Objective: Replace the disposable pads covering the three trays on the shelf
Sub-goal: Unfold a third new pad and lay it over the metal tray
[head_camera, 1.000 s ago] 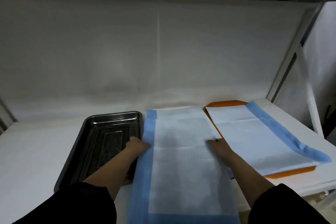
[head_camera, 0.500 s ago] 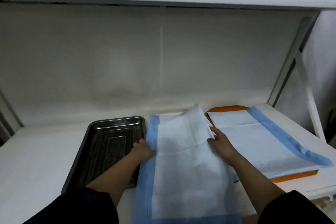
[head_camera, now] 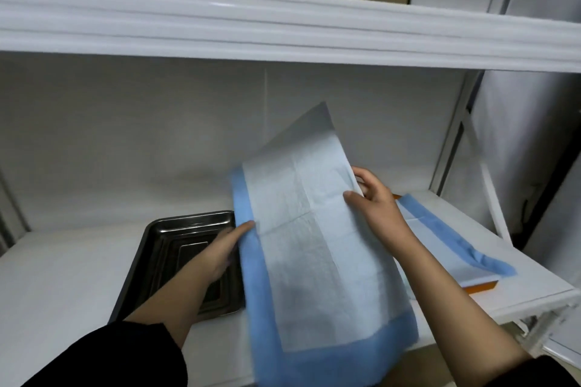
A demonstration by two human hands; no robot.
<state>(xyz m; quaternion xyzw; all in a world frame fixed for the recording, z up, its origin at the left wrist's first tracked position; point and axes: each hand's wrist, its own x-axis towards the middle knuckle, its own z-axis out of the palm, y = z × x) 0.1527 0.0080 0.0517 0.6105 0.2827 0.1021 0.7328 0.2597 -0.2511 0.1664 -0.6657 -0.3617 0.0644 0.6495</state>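
A bare steel tray (head_camera: 176, 248) sits on the white shelf (head_camera: 63, 276). Just beside it, the left hand (head_camera: 224, 248) pinches the blue left edge of the middle pad (head_camera: 314, 261), which is raised and tilted. The right hand (head_camera: 374, 201) grips its right edge. Farther right, another pad (head_camera: 440, 229) covers an orange tray (head_camera: 478, 286).

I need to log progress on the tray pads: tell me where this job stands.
Done: the steel tray on the left lies bare, its pad off. In hand: both hands lift the middle pad, the left hand at its blue edge, the right hand pinching its right side. Left: the pad on the orange tray still lies in place, and no fresh pads are visible.
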